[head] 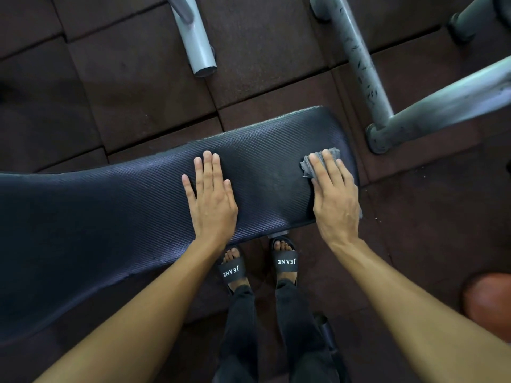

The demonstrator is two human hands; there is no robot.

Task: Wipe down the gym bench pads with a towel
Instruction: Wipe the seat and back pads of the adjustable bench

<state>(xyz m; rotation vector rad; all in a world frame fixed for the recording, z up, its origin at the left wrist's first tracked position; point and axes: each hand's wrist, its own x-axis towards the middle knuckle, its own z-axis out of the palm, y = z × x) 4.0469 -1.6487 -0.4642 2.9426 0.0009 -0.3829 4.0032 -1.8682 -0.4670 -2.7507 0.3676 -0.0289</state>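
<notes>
Grey towel (318,161) on dark, diagonally ribbed pad (124,205).

Left hand (211,200) and right hand (336,194) lie flat.

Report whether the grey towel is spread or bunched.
Bunched: the grey cloth towel crumples under the right hand, pressed on the dark ribbed bench pad.

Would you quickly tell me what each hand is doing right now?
Left hand: open, flat on the bench pad.
Right hand: open, pressing the towel down.
</notes>
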